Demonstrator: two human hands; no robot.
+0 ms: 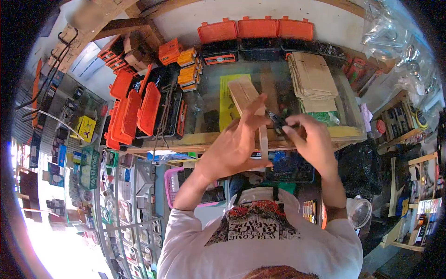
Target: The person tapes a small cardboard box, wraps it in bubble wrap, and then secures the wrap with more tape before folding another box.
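Observation:
My left hand [239, 144] is raised at the front edge of the counter, its thumb and fingers spread around a folded brown cardboard piece [244, 93]. A narrow pale strip [264, 142] hangs down between the thumb and fingers. To the right, my right hand [309, 139] has its fingers curled by a small dark object [278, 120], too small to name surely. That object lies close to the fingertips of both hands. Beneath the cardboard piece is a yellow sheet [227, 100] on the glass counter top [211, 76].
Orange-lidded black cases [148, 109] stand open at the left, with more cases [262, 28] along the back. Small orange boxes [188, 69] are stacked beside them. Flat brown cardboard [313, 76] lies at the right. A pink basket [174, 186] sits below the counter.

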